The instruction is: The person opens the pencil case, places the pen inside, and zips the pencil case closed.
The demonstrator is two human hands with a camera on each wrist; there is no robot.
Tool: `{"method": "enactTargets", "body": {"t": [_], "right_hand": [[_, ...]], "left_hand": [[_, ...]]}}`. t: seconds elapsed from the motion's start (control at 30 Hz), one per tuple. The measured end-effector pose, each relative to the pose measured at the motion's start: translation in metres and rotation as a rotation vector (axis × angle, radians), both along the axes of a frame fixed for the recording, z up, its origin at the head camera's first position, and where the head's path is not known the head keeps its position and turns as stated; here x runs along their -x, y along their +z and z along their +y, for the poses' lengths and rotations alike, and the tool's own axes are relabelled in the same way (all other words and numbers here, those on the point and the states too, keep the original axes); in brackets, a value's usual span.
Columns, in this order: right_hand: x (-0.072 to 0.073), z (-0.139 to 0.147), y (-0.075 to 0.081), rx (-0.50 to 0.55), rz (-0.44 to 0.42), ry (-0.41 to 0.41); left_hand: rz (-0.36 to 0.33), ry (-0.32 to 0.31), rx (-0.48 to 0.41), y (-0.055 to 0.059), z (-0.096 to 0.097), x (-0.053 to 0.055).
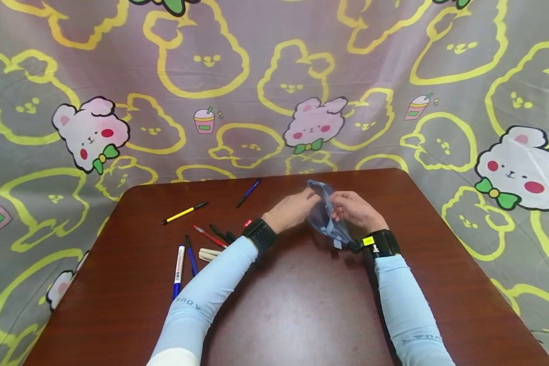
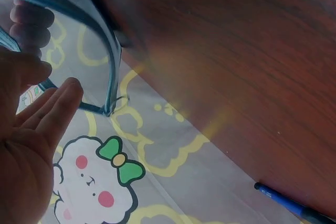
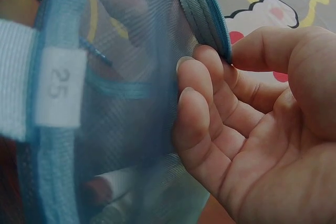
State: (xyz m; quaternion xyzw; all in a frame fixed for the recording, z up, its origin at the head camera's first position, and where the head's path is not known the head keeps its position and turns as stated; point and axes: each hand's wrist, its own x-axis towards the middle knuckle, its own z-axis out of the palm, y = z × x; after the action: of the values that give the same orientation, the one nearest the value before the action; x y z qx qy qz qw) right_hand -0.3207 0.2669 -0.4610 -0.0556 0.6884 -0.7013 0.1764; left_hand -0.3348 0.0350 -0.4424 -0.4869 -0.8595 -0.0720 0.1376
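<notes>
A blue see-through mesh zip pouch (image 1: 319, 219) is held up over the table between both hands, its mouth spread apart. My right hand (image 1: 354, 209) pinches the zipped edge (image 3: 206, 17) between thumb and curled fingers, as the right wrist view shows. On the other side of the mouth, my left hand (image 1: 293, 211) grips the rim with thumb and fingers. A white label (image 3: 60, 87) reading 25 is sewn to the pouch's side. Through the mesh shows a white and dark red marker-like thing (image 3: 107, 186), partly blurred.
Left of the hands lie a yellow pen (image 1: 184, 212), a red pen (image 1: 209, 237), black pens (image 1: 219, 234), cream pens (image 1: 207, 254), a blue pen (image 1: 191, 256) and a white marker (image 1: 178, 269). Another blue pen (image 1: 248, 193) lies farther back. A patterned curtain (image 1: 238, 101) hangs behind the brown table (image 1: 274, 315).
</notes>
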Motion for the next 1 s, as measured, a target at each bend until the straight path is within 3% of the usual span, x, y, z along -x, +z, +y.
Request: {"method": "enactTargets", "body": {"t": [0.17,0.33,0.7,1.0], "right_hand": [[0.000,0.000,0.000,0.004,-0.002,0.005],[-0.002,0.002,0.002,0.005,-0.002,0.013],[-0.009,0.002,0.016,0.015,-0.015,0.047],[-0.009,-0.003,0.019,0.028,-0.017,0.079]], "left_hand": [[-0.019,0.044,0.026,0.001,-0.006,-0.002],[-0.003,0.047,0.024,0.000,-0.008,-0.005],[0.006,0.110,0.026,0.017,-0.025,-0.020],[0.019,0.151,0.035,0.022,-0.046,-0.024]]}}
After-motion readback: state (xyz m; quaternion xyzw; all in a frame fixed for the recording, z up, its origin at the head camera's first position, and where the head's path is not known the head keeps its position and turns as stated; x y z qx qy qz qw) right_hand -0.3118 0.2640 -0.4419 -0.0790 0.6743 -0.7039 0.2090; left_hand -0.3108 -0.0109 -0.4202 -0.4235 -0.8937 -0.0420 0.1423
